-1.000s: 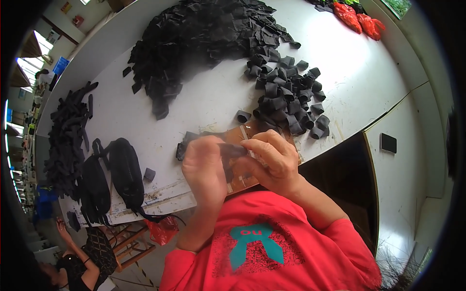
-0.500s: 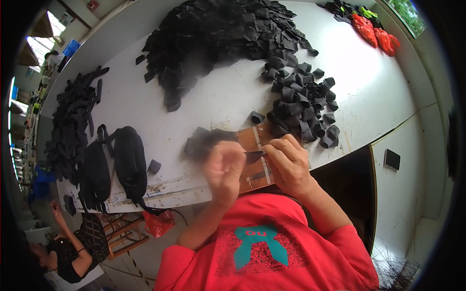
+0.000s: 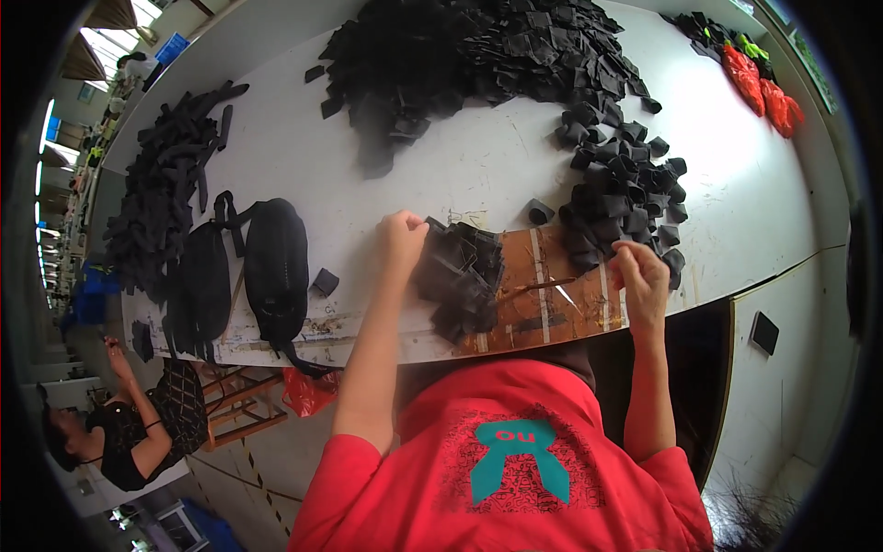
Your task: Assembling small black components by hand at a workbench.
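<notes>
A pile of flat black fabric pieces (image 3: 464, 276) lies across the left part of a brown board (image 3: 524, 322) at the table's near edge. My left hand (image 3: 405, 241) is closed in a pinch at the pile's upper left corner, on the edge of a fabric piece. To the right, my right hand (image 3: 642, 271) has its fingertips pressed together beside a heap of black fabric loops (image 3: 612, 198); whatever they hold cannot be made out. Between the hands, a slim dark tool with a shiny part (image 3: 563, 293) rests on the board. One single loop (image 3: 540, 212) sits just above the board.
A large mound of black pieces (image 3: 478, 55) covers the table's far side. Black strips (image 3: 161, 184) are heaped at left, near two black bags (image 3: 276, 267). Red plastic bags (image 3: 745, 78) lie at far right. Another person (image 3: 138, 414) sits at lower left.
My hands have moved apart: the left up to the flat pieces, the right out to the loops. The small black piece between them is gone from there. The view has shifted.
</notes>
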Tool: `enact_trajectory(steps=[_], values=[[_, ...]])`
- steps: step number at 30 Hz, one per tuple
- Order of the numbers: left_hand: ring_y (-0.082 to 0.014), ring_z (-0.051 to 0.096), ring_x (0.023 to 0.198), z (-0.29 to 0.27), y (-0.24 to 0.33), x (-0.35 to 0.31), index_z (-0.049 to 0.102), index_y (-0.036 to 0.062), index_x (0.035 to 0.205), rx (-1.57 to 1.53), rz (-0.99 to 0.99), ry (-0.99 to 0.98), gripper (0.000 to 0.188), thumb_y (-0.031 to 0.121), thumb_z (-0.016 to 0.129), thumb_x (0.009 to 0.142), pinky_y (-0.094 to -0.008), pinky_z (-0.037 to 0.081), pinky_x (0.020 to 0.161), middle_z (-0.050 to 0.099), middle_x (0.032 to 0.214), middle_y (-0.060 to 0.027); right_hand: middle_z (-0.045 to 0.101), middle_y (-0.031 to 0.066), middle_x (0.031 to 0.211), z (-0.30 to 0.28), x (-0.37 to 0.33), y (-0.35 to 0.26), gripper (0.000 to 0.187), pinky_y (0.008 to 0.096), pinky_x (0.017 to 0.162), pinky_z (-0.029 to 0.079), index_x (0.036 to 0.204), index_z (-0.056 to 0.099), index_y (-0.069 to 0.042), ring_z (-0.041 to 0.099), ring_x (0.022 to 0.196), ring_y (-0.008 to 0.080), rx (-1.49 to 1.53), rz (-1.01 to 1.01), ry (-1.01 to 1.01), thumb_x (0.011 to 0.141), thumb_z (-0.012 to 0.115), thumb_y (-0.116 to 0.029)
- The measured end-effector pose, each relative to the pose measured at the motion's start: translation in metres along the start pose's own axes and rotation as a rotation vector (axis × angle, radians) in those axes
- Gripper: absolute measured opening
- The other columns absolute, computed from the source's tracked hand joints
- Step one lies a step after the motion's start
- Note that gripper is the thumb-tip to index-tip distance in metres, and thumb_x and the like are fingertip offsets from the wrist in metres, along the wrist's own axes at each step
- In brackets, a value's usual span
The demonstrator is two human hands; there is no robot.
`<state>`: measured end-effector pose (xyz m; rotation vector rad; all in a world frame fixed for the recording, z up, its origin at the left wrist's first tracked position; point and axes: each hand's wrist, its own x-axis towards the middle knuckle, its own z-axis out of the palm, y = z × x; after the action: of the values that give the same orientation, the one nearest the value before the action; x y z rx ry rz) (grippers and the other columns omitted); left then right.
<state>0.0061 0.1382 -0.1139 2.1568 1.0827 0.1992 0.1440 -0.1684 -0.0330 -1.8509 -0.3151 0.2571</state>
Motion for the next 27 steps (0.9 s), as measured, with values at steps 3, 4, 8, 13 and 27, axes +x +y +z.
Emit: enact_trajectory(steps=[3, 4, 8, 13, 27], values=[[-0.0233, 0.058, 0.072, 0.007, -0.009, 0.006, 0.061, 0.0010, 0.084, 0.158, 0.078, -0.019, 0.020, 0.014, 0.064, 0.069, -0.0311, 0.046, 0.063, 0.060, 0.083, -0.0139, 0.057, 0.0028, 0.069, 0.019, -0.036, -0.011, 0.020, 0.0196, 0.052, 0.040, 0.092, 0.058, 0.005, 0.050, 0.057, 0.0059, 0.062, 0.113, -0.328, 0.087, 0.051, -0.013], [-0.0236, 0.057, 0.074, 0.008, -0.012, 0.005, 0.059, 0.0007, 0.082, 0.220, 0.201, 0.122, 0.018, 0.012, 0.063, 0.070, -0.0312, 0.045, 0.064, 0.059, 0.082, -0.0140, 0.057, 0.0027, 0.069, 0.026, -0.045, -0.015, 0.019, 0.0204, 0.052, 0.040, 0.090, 0.058, 0.005, 0.050, 0.058, 0.0064, 0.032, 0.115, -0.397, 0.086, 0.052, -0.013], [-0.0313, 0.050, 0.078, -0.010, 0.016, -0.012, 0.054, 0.0015, 0.077, -0.109, 0.421, 0.588, 0.007, 0.007, 0.057, 0.074, -0.0384, 0.040, 0.072, 0.055, 0.077, -0.0143, 0.058, 0.0104, 0.070, 0.053, -0.066, -0.042, 0.016, 0.0280, 0.056, 0.043, 0.089, 0.059, 0.003, 0.055, 0.060, 0.0162, -0.132, -0.161, -0.651, 0.081, 0.056, -0.010], [-0.0156, 0.054, 0.082, -0.047, 0.052, -0.073, 0.053, 0.0016, 0.091, -1.121, -0.036, 0.141, 0.011, 0.009, 0.054, 0.084, -0.0312, 0.040, 0.077, 0.058, 0.092, -0.0063, 0.060, 0.0162, 0.077, 0.098, -0.073, -0.061, 0.018, 0.0305, 0.061, 0.047, 0.089, 0.059, 0.003, 0.060, 0.068, 0.0236, 0.138, -0.029, -0.575, 0.078, 0.059, -0.011], [-0.0064, 0.050, 0.064, -0.036, 0.095, -0.146, 0.056, 0.0004, 0.082, -1.210, -0.099, -0.204, 0.008, 0.007, 0.053, 0.083, -0.0196, 0.041, 0.063, 0.058, 0.074, -0.0023, 0.045, 0.0058, 0.060, 0.099, -0.071, -0.048, 0.020, 0.0317, 0.046, 0.042, 0.063, 0.046, -0.007, 0.051, 0.055, 0.0211, -0.420, -0.841, -0.063, 0.058, 0.065, -0.010]])
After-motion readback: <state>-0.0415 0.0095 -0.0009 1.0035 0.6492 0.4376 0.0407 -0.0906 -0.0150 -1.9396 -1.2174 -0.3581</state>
